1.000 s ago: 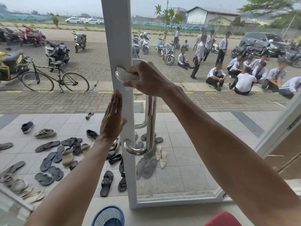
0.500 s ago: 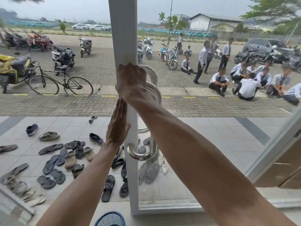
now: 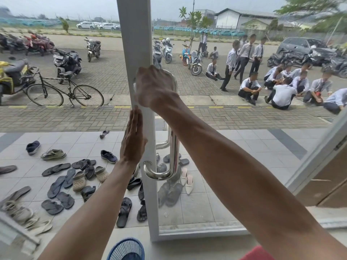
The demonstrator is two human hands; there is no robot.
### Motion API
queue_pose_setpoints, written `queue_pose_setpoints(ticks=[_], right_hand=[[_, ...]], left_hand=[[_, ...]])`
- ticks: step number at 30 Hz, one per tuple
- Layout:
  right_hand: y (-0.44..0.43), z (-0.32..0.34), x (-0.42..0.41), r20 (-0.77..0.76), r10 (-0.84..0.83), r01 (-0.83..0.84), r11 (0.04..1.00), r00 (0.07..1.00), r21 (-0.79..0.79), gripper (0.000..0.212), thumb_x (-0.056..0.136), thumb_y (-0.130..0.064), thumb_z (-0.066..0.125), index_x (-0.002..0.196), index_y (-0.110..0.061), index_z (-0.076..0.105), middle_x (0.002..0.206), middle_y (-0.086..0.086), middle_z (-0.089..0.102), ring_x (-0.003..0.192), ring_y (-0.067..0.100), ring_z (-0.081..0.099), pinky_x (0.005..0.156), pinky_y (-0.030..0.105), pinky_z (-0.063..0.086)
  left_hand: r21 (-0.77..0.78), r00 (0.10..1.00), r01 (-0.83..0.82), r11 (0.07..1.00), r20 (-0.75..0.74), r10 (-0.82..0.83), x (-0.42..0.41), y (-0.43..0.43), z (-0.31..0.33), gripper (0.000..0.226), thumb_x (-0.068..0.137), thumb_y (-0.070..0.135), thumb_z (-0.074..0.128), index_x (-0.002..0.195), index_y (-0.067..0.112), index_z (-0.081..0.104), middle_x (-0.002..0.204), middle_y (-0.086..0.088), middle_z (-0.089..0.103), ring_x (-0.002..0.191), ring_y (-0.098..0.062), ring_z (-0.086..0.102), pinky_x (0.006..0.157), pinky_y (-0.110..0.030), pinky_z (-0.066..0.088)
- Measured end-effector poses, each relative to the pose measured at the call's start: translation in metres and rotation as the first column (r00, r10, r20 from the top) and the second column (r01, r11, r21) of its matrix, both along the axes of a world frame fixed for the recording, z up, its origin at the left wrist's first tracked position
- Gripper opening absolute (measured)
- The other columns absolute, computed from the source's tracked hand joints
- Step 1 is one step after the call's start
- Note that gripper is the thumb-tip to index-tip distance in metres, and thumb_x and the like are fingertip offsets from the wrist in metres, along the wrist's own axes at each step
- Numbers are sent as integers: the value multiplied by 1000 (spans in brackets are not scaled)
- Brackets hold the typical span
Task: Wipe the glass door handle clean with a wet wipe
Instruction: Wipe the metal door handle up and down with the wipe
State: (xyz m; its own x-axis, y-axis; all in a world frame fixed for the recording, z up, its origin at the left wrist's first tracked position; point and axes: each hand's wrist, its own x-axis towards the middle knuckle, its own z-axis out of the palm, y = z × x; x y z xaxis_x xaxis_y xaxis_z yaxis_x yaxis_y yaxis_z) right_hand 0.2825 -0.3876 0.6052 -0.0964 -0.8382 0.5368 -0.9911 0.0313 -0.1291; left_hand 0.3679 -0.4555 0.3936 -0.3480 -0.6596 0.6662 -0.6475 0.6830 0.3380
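Observation:
A chrome tubular door handle [image 3: 173, 147] runs down the glass door beside the white door frame [image 3: 135, 44]; its lower bend [image 3: 157, 174] meets the frame. My right hand [image 3: 155, 87], blurred, is curled over the handle's top end where it joins the frame. The wet wipe is hidden under that hand. My left hand [image 3: 133, 141] lies flat against the edge of the frame, fingers straight and pointing up, just below my right hand and above the lower mount.
Through the glass [image 3: 216, 175], several sandals and shoes [image 3: 75, 177] lie on the tiled porch. A blue mesh basket [image 3: 127, 249] and a red object [image 3: 257, 254] sit at the bottom edge. Another door frame [image 3: 315, 160] slants at right. People sit outside on the paving.
My right hand slid from the handle's top bend leftward onto its upper mount at the frame, covering the wipe. My left hand stayed flat on the frame.

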Motion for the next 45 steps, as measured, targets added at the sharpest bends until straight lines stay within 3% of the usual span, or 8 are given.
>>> queue_pose_setpoints(ticks=[6, 11, 21, 28, 34, 37, 40, 45], right_hand=[[-19, -3, 30, -37, -64, 60, 994, 997, -96, 20, 92, -16, 65, 111, -22, 71, 95, -5, 75, 91, 17, 71, 88, 35, 52], [-12, -16, 20, -225, -51, 23, 992, 973, -124, 16, 95, -18, 63, 108, -20, 72, 95, 0, 76, 90, 20, 74, 69, 30, 54], [-16, -10, 0, -279, -82, 105, 992, 957, 67, 27, 95, -26, 58, 69, -23, 55, 56, -11, 46, 52, 9, 39, 100, 44, 29], [-32, -11, 25, -216, -171, 185, 981, 961, 49, 18, 95, -19, 55, 80, -21, 64, 74, -10, 66, 71, 12, 63, 107, 50, 31], [-12, -29, -19, -363, -9, -25, 996, 932, -87, 10, 89, -16, 66, 93, -24, 70, 59, -8, 54, 73, 19, 66, 115, 58, 16], [-4, -37, -46, -406, 34, -114, 978, 913, -173, 27, 82, -33, 77, 102, -15, 73, 83, 3, 76, 98, 24, 71, 118, 58, 17], [-3, -43, -56, -354, 48, -127, 971, 934, -203, 45, 80, -37, 78, 114, -9, 68, 97, 10, 77, 106, 26, 69, 120, 57, 15], [-5, -57, -59, -110, 76, -104, 954, 991, -282, 31, 83, -37, 75, 100, -12, 66, 91, 5, 77, 95, 23, 73, 122, 54, 17]], left_hand=[[65, 998, -49, 997, 32, 47, 0, 1, -1, 97, 75, -8, 74, 156, 0, 21, 165, -16, 17, 151, -32, 25, 116, -42, 39], [39, 998, -41, 998, 55, 39, 2, 0, -1, 105, 76, 1, 80, 158, 2, 14, 167, -13, 10, 154, -29, 18, 120, -39, 34], [-5, 999, -19, 1000, 27, 19, 4, -2, 1, 114, 72, -1, 82, 158, 0, 8, 167, -4, -6, 156, -22, 5, 121, -31, 25], [49, 996, -68, 996, 67, 64, 2, 2, 2, 100, 79, 6, 80, 157, -1, 17, 166, -16, 16, 154, -28, 17, 120, -30, 26], [-4, 999, -30, 1000, 31, 30, 2, 3, 3, 116, 72, 2, 83, 159, 2, 5, 167, -3, -7, 155, -20, 0, 124, -35, 22], [-13, 998, -33, 999, 49, 34, 4, 0, 1, 117, 72, 3, 84, 159, 2, 6, 168, -5, -4, 155, -21, 0, 124, -35, 21], [-23, 998, -35, 999, 60, 36, 8, -5, -1, 118, 71, 7, 85, 159, 4, 7, 168, -6, -2, 156, -21, 1, 125, -32, 16], [-31, 999, -16, 999, 51, 17, 9, -7, -2, 118, 71, 7, 85, 159, 4, 7, 169, -6, -1, 156, -18, 0, 125, -35, 19]])
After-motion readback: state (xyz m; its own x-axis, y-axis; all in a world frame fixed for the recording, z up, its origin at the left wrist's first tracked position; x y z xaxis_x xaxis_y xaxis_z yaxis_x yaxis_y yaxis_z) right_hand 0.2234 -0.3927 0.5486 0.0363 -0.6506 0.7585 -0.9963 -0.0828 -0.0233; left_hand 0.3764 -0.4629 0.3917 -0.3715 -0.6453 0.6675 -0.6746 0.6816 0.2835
